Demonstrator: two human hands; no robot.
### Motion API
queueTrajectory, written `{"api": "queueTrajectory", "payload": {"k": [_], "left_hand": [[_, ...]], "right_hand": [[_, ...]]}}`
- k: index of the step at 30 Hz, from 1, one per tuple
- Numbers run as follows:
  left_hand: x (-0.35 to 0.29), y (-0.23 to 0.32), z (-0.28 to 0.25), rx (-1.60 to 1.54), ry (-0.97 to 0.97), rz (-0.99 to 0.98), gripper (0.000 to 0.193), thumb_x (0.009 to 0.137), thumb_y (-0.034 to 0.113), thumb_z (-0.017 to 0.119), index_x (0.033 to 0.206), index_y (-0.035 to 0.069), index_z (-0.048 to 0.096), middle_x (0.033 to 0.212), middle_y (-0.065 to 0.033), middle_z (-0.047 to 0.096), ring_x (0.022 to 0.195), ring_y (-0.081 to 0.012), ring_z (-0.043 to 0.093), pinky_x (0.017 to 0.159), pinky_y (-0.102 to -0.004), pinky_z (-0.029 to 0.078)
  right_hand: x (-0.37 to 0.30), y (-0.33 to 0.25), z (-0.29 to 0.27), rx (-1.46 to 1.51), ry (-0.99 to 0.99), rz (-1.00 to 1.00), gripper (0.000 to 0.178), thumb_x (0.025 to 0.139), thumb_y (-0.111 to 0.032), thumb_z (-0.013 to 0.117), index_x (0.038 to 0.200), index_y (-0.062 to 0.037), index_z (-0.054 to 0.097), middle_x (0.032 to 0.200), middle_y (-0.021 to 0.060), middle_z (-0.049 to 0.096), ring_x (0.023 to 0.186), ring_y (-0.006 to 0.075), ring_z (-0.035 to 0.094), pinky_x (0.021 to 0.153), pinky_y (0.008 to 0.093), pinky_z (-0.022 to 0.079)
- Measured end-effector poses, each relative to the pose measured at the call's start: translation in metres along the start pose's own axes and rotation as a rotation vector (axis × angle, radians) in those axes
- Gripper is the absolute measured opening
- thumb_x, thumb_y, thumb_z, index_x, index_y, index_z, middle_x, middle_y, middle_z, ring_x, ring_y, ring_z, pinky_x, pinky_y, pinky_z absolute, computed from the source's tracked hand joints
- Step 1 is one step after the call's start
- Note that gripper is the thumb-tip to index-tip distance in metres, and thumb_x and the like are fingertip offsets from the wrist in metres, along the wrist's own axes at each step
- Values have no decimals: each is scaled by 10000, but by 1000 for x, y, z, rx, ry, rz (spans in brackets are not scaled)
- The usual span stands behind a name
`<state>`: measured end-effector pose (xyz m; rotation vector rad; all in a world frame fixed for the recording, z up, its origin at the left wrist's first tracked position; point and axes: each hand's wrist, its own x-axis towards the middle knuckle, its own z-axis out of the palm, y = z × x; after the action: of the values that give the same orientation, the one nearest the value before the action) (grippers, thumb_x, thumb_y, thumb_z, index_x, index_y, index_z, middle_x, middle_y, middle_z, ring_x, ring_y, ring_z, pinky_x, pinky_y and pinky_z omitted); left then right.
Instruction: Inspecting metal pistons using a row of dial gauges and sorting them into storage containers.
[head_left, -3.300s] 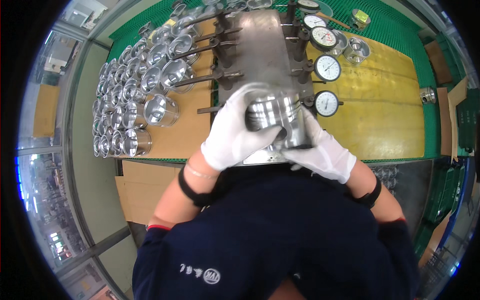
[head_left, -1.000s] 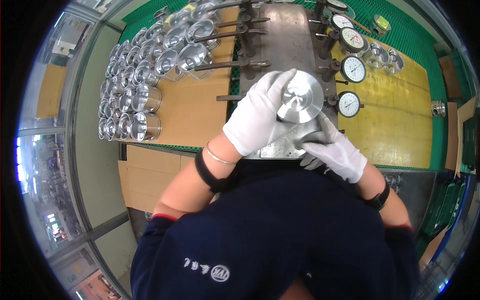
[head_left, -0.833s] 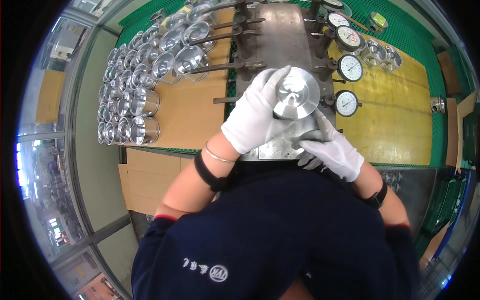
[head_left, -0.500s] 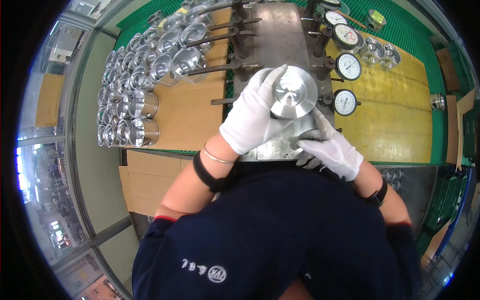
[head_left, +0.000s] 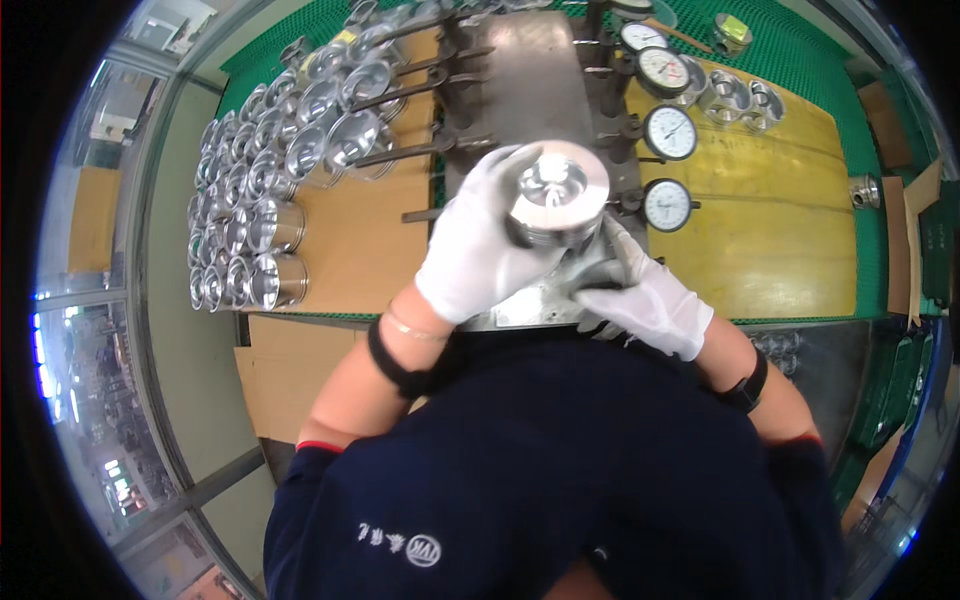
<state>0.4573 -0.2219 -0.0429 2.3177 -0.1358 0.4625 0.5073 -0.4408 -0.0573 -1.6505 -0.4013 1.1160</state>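
A shiny metal piston (head_left: pixel 562 188) is tilted with its dished round top facing up. Around its left side wraps my white-gloved left hand (head_left: pixel 480 235), thumb near the upper rim. My right hand (head_left: pixel 645 300), also gloved and grey-stained at the fingers, is at the piston's lower right. Its index finger reaches up to the side of the piston, while the thumb points left and stands apart. Whether that index finger presses on the metal is hard to make out. Below the hands shows the bare near end of a metal plate (head_left: pixel 530 307).
Dial gauges (head_left: pixel 668 205) on posts line the plate's right side; rods on posts (head_left: pixel 440 148) line its left. Many pistons (head_left: pixel 275 225) crowd the cardboard (head_left: pixel 350 255) at left. Several more pistons (head_left: pixel 725 97) stand by a yellow board (head_left: pixel 770 220). Green mesh (head_left: pixel 800 60) lies behind.
The piston and my left hand have shifted left and slightly down, and more of the piston's grooved side now shows. My right hand has moved slightly left. The whole view has shifted somewhat.
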Motion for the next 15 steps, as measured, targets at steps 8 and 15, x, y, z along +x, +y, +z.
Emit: {"api": "queueTrajectory", "payload": {"k": [8, 15], "left_hand": [[10, 43, -42, -236, -131, 6, 596, 826, -12, 646, 1391, -21, 453, 1129, -142, 676, 908, -185, 687, 815, -305, 550], [-67, -114, -136, 634, 364, -442, 574, 965, 224, 630, 1429, -38, 418, 1259, -237, 624, 1114, -327, 634, 967, -375, 484]], "right_hand": [[-21, -12, -117, -582, 114, -909, 387, 895, -92, 622, 1264, 16, 583, 1285, 186, 591, 1038, 256, 650, 833, 337, 553], [-24, 83, -298, 314, 996, -269, 379, 984, -140, 526, 1308, 54, 490, 1244, 193, 590, 1084, 367, 643, 768, 495, 616]]}}
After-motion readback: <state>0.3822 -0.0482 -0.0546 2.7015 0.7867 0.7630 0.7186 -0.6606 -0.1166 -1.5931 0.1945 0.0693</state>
